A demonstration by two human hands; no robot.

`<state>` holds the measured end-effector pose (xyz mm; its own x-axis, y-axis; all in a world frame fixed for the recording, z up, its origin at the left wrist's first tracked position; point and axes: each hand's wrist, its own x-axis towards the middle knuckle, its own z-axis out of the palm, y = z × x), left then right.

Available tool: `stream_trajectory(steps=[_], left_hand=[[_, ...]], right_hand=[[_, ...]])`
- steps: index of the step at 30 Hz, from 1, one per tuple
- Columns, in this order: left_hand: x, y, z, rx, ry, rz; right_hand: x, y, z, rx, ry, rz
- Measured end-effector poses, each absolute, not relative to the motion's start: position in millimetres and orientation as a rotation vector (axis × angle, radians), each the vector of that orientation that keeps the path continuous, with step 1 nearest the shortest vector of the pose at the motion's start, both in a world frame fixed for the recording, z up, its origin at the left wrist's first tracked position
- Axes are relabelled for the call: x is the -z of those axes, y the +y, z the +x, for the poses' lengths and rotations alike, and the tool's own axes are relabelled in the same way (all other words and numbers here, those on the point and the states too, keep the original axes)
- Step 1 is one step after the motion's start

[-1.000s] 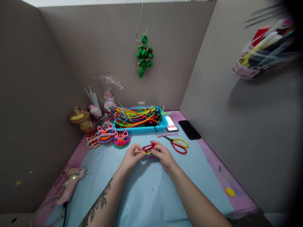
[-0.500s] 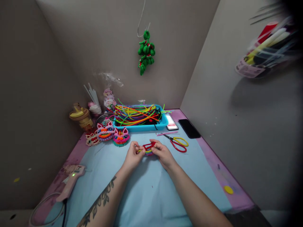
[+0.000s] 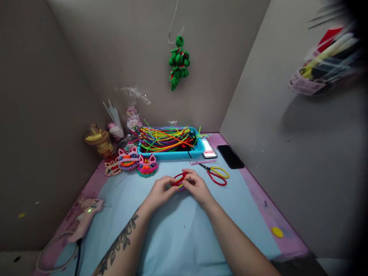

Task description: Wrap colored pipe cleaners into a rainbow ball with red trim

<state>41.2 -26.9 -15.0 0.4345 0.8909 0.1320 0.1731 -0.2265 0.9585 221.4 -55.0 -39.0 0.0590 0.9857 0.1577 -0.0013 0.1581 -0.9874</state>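
Between my hands, over the middle of the blue cloth [image 3: 172, 230], is a small craft piece [image 3: 179, 178] with red, yellow and purple fuzzy strands. My left hand [image 3: 162, 189] pinches its left side between thumb and fingers. On the right side, my right hand [image 3: 196, 186] grips it near the red part. Fingers cover much of the piece. Scissors [image 3: 217, 175] with one red and one yellow handle lie open to the right of my right hand. A pink and teal animal-face craft [image 3: 147, 166] rests to the upper left of my hands.
A blue tray [image 3: 172, 155] of colourful fuzzy stems stands at the back. Two more face crafts [image 3: 128, 158] sit left. A pink glue gun [image 3: 87, 222] lies at left, a black phone [image 3: 230, 156] at right. A green ornament [image 3: 179, 63] hangs above.
My left hand has shifted slightly, its fingers now reaching further over the piece. The red part has changed shape and looks more looped. My right hand has barely moved.
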Motion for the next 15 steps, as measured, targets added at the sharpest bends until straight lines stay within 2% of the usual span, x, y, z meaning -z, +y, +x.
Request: stream_trajectory(steps=[4,9,15], left_hand=[[20.5,-25.7,44.1,-0.947,0.898,1.252],[19.7,-25.5,44.2,-0.973,0.572,0.800],[23.5,-23.7,42.3,-0.907,0.463,0.665]], right_hand=[[41.5,-52.0,224.4,-1.078,-0.992,-1.091],[41.5,-50.7,228.1,-1.123,-0.901,-1.071],[37.3,-53.7,219.0,-1.452,-0.894,-0.888]])
